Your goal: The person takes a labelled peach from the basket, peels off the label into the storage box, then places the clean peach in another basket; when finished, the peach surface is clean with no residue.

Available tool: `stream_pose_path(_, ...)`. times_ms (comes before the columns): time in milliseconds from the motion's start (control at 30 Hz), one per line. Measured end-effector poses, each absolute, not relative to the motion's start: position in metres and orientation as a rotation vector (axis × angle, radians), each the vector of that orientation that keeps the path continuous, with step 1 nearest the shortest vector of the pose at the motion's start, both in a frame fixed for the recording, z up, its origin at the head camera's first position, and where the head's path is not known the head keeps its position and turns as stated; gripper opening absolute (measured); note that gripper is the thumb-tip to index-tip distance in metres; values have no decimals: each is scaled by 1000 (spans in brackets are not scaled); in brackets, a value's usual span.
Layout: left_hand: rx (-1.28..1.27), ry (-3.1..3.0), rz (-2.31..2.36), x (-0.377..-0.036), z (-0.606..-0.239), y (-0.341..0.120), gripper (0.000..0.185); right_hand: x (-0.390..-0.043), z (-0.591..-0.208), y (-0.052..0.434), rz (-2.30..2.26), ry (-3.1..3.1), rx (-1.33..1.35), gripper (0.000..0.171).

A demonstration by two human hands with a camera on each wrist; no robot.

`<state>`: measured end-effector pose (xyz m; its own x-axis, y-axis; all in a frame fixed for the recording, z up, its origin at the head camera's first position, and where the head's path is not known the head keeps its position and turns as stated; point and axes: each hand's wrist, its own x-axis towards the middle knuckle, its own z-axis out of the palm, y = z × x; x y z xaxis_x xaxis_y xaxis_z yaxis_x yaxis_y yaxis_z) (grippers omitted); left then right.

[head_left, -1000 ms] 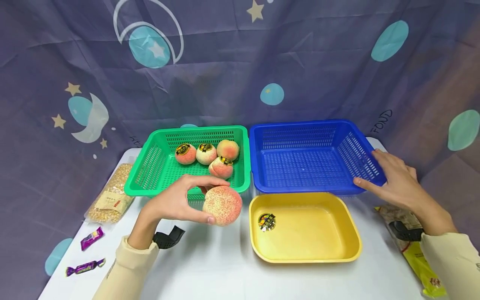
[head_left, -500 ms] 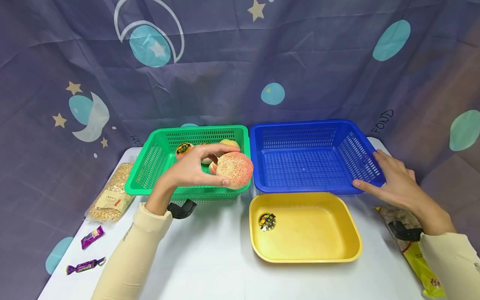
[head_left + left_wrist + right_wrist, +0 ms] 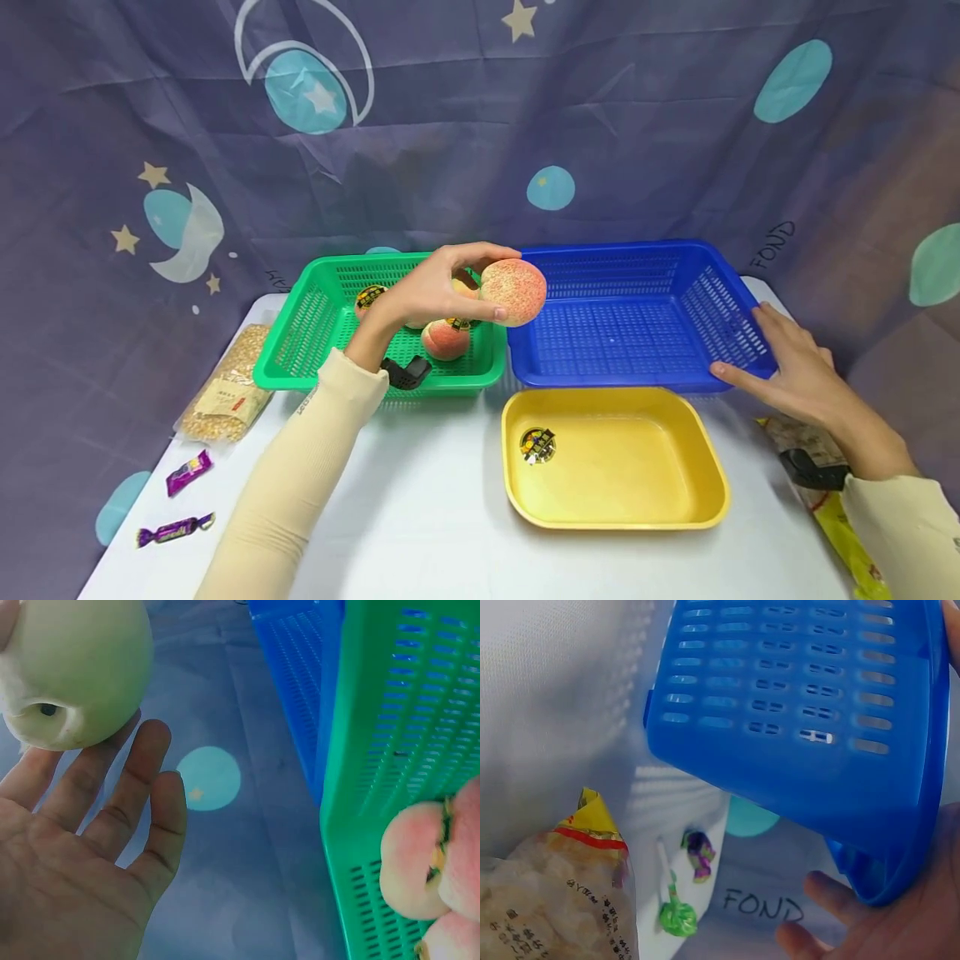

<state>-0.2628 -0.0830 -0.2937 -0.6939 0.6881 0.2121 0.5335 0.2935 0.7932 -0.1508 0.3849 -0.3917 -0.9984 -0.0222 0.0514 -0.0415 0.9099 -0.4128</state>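
My left hand (image 3: 431, 287) holds a speckled pink-and-yellow peach (image 3: 513, 292) between thumb and fingers, raised above the meeting edges of the green basket (image 3: 296, 337) and the blue basket (image 3: 607, 333). The left wrist view shows the stem hollow of that peach (image 3: 56, 711) above the fingers. Several more peaches (image 3: 446, 340), some with black stickers, lie in the green basket, partly hidden by the left hand. My right hand (image 3: 798, 371) rests at the near right corner of the blue basket, thumb at the front rim, fingers along the right side.
A yellow tray (image 3: 622, 508) with a fruit sticker (image 3: 537, 446) stands before the blue basket. At left lie a bag of corn kernels (image 3: 232, 383) and two purple candies (image 3: 189, 472). A yellow-ended bag (image 3: 562, 892), green lollipop (image 3: 678, 917) and purple-wrapped candy (image 3: 698, 856) lie at right.
My left hand has carried the peach up and to the right, from in front of the green basket to the border of the blue one. The right hand stays at the blue basket's corner.
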Motion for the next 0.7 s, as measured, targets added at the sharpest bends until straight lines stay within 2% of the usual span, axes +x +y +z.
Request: stream_pose_path(700, 1137, 2180, 1473, -309, -315, 8, 65, -149, -394, 386, 800, -3018, 64, 109)
